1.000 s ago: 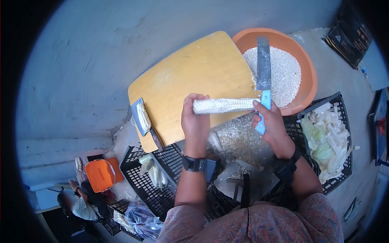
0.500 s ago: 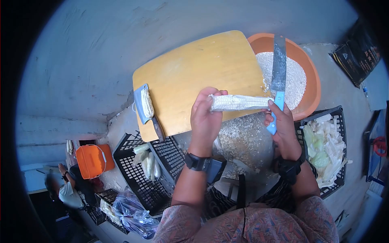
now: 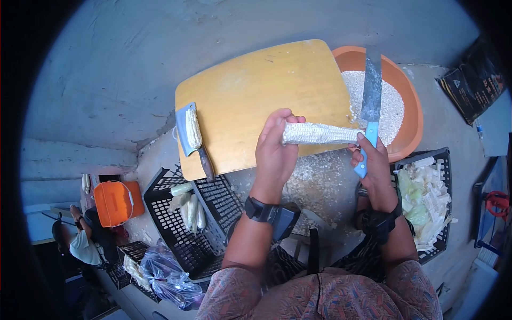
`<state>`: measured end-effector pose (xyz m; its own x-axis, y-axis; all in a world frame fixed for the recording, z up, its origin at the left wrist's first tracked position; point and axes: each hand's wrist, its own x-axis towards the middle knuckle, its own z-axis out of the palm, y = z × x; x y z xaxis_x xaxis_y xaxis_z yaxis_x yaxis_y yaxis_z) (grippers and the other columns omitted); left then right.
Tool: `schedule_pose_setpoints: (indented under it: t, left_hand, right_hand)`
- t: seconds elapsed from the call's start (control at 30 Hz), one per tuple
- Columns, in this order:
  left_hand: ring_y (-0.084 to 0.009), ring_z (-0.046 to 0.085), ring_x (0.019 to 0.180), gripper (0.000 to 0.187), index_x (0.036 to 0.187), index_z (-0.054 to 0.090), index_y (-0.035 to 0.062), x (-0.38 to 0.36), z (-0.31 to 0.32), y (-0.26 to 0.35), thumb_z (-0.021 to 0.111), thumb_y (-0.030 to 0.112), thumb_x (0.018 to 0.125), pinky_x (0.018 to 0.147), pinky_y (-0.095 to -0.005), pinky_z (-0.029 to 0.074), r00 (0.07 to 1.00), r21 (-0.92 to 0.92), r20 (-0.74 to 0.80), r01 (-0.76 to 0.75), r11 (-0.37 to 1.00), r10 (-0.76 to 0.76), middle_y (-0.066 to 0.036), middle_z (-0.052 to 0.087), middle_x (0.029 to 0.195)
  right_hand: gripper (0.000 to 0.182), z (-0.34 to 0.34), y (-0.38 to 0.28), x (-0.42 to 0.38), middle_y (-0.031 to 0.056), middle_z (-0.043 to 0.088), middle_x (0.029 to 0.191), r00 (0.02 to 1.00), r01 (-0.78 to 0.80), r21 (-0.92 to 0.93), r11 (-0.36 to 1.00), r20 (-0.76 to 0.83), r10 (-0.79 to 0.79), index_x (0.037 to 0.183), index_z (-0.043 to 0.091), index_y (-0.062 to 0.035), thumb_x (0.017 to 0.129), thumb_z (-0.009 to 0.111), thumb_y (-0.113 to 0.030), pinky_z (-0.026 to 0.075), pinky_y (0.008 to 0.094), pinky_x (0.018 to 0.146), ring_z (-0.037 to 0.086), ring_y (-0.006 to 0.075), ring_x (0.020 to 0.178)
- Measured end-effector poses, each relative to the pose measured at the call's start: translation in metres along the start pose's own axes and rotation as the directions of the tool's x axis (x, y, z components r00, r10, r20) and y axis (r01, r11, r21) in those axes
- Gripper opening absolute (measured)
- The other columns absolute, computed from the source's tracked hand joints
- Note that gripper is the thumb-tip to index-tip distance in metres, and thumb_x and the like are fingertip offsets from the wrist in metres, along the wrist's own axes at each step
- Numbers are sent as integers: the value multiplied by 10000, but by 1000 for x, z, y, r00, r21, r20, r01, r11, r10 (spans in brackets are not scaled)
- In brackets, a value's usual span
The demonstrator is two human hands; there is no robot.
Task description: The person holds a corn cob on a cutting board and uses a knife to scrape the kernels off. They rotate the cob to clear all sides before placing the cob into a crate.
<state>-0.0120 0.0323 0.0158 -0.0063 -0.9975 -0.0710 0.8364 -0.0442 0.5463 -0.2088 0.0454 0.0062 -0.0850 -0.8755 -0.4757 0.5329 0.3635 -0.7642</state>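
Observation:
A white ear of corn (image 3: 320,134) lies level between my hands, over the near edge of the yellow board (image 3: 256,96). My left hand (image 3: 278,141) is closed round its left end. In my right hand (image 3: 373,162) is a knife (image 3: 372,96) with a light blue handle, its stained blade pointing up and away. The thumb of that hand also touches the corn's right end. Beyond the blade, an orange basin (image 3: 409,101) holds loose white kernels (image 3: 392,106). At the board's left side lies a cleaver (image 3: 206,160) with a piece of corn (image 3: 192,129) on its blade.
Left of me, a black crate (image 3: 160,210) holds several husked ears (image 3: 192,210). Husks and cobs (image 3: 426,208) fill another crate at right. An orange bucket (image 3: 114,205), a plastic bag (image 3: 165,277) and a seated person (image 3: 85,240) are farther left. Kernels litter the floor (image 3: 314,181).
The whole view has shifted slightly. My hands still hold the corn and knife, and the corn appears turned a little, its right end tilting slightly lower.

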Motion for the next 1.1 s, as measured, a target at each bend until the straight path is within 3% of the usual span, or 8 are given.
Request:
schedule_pose_setpoints:
  t: [0.2,0.43,0.7,0.87,0.97,1.0,1.07,1.1]
  left_hand:
    - [-266,491,1067,307,1084,460,14,-1,-1,3,442,128,800,971,-404,344,981,92,159,99,991,-113,-124,540,1033]
    - [-249,477,1086,311,1099,453,21,-2,4,1,443,125,807,966,-414,347,973,215,179,105,971,-145,-120,527,1056]
    - [-228,467,1106,270,1184,428,69,5,-1,-10,411,184,940,973,-413,353,995,79,-94,-35,996,43,-112,510,1150]
    - [-242,474,1111,344,1247,338,102,-4,5,-18,438,173,926,906,-433,418,972,213,-212,142,967,-97,-96,484,1186]
    - [-253,494,1082,376,1258,291,98,-10,8,-25,441,153,918,843,-431,462,939,311,-260,303,901,-226,-100,475,1181]
    - [-257,509,1056,385,1257,274,93,-10,9,-27,439,139,913,814,-428,479,922,343,-275,358,869,-272,-106,474,1169]
    - [-249,536,975,370,1237,273,83,-8,-1,-31,429,123,903,747,-405,496,918,342,-285,366,866,-275,-115,471,1107]
    - [-242,562,893,356,1217,273,74,-7,-4,-31,419,107,894,680,-382,513,916,338,-298,366,867,-270,-125,468,1044]
  right_hand:
    - [223,-6,-8,5,83,530,756,1000,23,44,999,-18,-22,1000,440,-69,840,584,-124,377,246,428,422,84,499]
    - [220,-10,-13,7,75,530,766,999,49,68,996,-21,-48,995,441,-82,836,589,-113,371,231,431,422,72,504]
    - [291,2,-4,-4,62,565,749,995,5,-7,1000,97,-4,1075,491,-64,817,619,-108,363,201,424,444,61,491]
    - [273,12,19,-13,81,577,755,987,92,-219,971,153,-59,1074,475,-42,827,589,-70,363,201,390,444,57,430]
    - [289,4,31,-10,57,587,760,940,330,-562,758,270,-210,1065,483,-16,813,607,-86,388,228,428,476,71,473]
    - [289,5,29,-13,57,587,760,941,328,-560,761,261,-213,1065,483,-16,813,607,-86,388,228,428,476,71,473]
    - [287,10,22,-22,69,582,733,827,557,-688,465,406,-389,1061,499,7,817,598,-105,429,299,501,526,145,531]
    - [287,8,20,-23,69,582,733,830,551,-690,469,393,-397,1061,499,7,817,598,-105,429,299,501,526,145,531]
